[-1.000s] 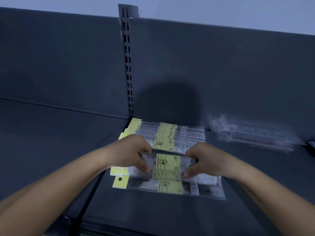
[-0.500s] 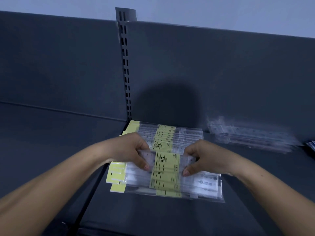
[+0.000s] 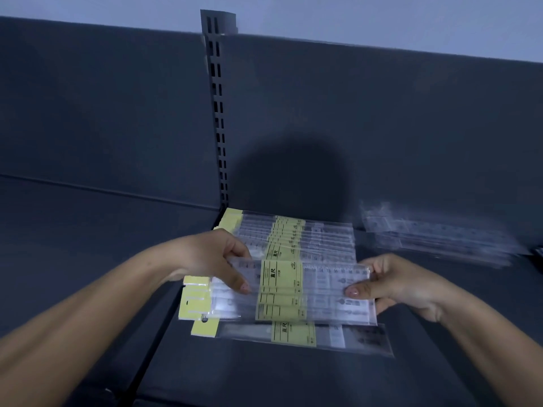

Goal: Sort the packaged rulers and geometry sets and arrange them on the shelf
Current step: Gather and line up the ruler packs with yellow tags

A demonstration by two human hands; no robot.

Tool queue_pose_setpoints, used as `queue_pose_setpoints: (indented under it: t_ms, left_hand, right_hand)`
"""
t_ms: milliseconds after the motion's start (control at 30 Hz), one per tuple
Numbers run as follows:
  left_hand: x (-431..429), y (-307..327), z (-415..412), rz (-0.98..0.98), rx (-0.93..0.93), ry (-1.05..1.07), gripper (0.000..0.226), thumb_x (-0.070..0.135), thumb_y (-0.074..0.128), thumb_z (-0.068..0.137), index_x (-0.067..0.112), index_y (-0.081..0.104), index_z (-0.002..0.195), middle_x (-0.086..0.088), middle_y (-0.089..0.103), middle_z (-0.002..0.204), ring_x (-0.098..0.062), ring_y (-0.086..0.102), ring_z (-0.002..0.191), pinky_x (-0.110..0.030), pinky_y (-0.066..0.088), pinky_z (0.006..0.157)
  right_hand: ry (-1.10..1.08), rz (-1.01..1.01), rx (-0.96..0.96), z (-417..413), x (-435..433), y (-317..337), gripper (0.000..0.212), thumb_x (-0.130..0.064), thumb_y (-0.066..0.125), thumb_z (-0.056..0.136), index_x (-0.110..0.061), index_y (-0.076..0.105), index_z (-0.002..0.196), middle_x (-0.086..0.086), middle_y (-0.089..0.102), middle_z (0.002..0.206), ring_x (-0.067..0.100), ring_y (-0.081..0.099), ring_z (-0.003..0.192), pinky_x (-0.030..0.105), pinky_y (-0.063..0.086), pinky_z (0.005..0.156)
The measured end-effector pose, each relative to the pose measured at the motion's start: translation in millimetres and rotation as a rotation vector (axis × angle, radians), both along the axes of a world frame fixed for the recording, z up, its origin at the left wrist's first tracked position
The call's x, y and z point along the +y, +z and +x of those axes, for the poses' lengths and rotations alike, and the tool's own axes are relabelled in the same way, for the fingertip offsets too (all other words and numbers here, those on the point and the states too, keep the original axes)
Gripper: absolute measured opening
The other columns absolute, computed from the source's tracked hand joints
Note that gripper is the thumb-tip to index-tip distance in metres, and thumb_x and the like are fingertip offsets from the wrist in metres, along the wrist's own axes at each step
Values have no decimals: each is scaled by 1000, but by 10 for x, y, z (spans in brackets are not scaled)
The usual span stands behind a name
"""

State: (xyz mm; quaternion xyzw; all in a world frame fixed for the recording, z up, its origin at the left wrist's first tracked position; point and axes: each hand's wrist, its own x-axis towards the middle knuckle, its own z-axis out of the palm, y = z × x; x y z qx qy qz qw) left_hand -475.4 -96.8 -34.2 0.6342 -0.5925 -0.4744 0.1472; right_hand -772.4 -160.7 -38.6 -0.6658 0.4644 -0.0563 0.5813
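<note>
- The left hand [image 3: 216, 259] grips the left part of a bundle of packaged rulers [image 3: 280, 292], thumb on the near face and fingers curled behind.
- The right hand [image 3: 395, 284] pinches the bundle's right end, thumb in front and fingers behind.
- The bundle lies crosswise over the dark shelf [image 3: 264, 377], long edges roughly parallel to the shelf front. Its yellow header ends [image 3: 195, 301] jut left over the seam [image 3: 164, 327] between two shelf sections.
- A single packaged ruler [image 3: 293, 334] lies flat just in front of the bundle. The bundle's lower edge overlaps its upper edge; whether they touch cannot be told.
- A back row of packaged rulers [image 3: 296, 239] sits just behind the bundle, against the back panel [image 3: 382, 127]. Its left end sits at the foot of the slotted upright [image 3: 217, 113].
- Blurred clear packs [image 3: 435, 233] lie to the right along the back panel, apart from the back row by a narrow gap.
- Shelf surface shows between the single ruler and the front edge, and beyond the right hand below the blurred packs.
</note>
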Motion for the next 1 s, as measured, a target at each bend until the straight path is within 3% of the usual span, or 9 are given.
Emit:
queue_pose_setpoints:
  t_ms: [100, 267, 433, 500, 600, 733, 833, 900, 1000]
  left_hand:
    - [8, 67, 177, 155, 24, -37, 34, 22, 89, 55, 16, 74, 85, -1, 73, 86, -11, 67, 82, -28, 48, 92]
    - [-7, -38, 393, 216, 347, 265, 62, 26, 97, 22, 9, 76, 78, -12, 74, 87, -20, 72, 73, -26, 56, 61]
    - [-13, -132, 377, 101, 409, 426, 84, 35, 96, 8, 4, 76, 83, -16, 73, 93, -20, 72, 73, -27, 58, 59]
    - [-1, -152, 347, 66, 363, 446, 79, 35, 96, 14, 3, 76, 84, -14, 74, 92, -21, 72, 80, -29, 59, 67]
    - [-8, -175, 292, 21, 272, 497, 41, 13, 87, 55, 1, 73, 92, -12, 74, 90, -25, 71, 87, -38, 55, 86]
    - [-45, -235, 274, -54, 202, 553, 23, 0, 79, 68, 1, 72, 90, -12, 75, 84, -21, 69, 71, -31, 55, 73]
    - [-65, -254, 275, -131, 115, 550, 22, 0, 80, 68, -3, 70, 87, -13, 72, 77, -18, 65, 61, -25, 52, 61]
    - [-75, -249, 270, -177, -37, 528, 32, 10, 85, 64, 1, 68, 90, -13, 70, 82, -20, 64, 69, -29, 51, 65]
    - [-33, -174, 179, -250, -567, 380, 49, 38, 78, 71, 17, 56, 109, 0, 59, 97, -16, 56, 88, -28, 44, 65]
  right_hand:
    - [-18, -9, -10, -48, -40, -16, 46, -25, 86, 58, -5, 72, 98, 12, 73, 98, 23, 70, 90, 41, 54, 82]
    - [-95, 28, -45, -56, -71, -41, 59, -36, 90, 43, -6, 74, 91, 12, 74, 95, 19, 69, 83, 29, 55, 70]
    - [-195, 25, -40, 100, -70, -15, 22, -10, 78, 66, -7, 68, 85, 7, 75, 87, 9, 70, 73, 23, 53, 57]
    - [-240, 1, -40, 120, -78, -9, 19, -4, 76, 71, -8, 63, 84, 12, 74, 88, 11, 70, 70, 22, 54, 53]
    - [-316, -39, -50, 128, -54, -7, 30, -1, 75, 72, 0, 58, 97, 19, 70, 87, 13, 68, 61, 24, 55, 50]
    - [-252, -337, 201, 191, 2, -29, 40, -15, 75, 78, -6, 54, 111, 8, 62, 64, 14, 63, 49, 28, 57, 59]
    - [-126, -605, 458, 224, 30, -29, 53, -30, 69, 83, -16, 46, 128, 1, 63, 67, 14, 64, 64, 31, 55, 71]
    - [-44, -756, 612, 237, 67, -34, 49, -34, 61, 89, -18, 42, 132, -2, 61, 79, 16, 61, 78, 29, 51, 72]
    - [-15, -1031, 614, 273, 186, -79, 38, -36, 45, 96, -19, 46, 130, -1, 56, 117, 18, 55, 106, 26, 45, 80]
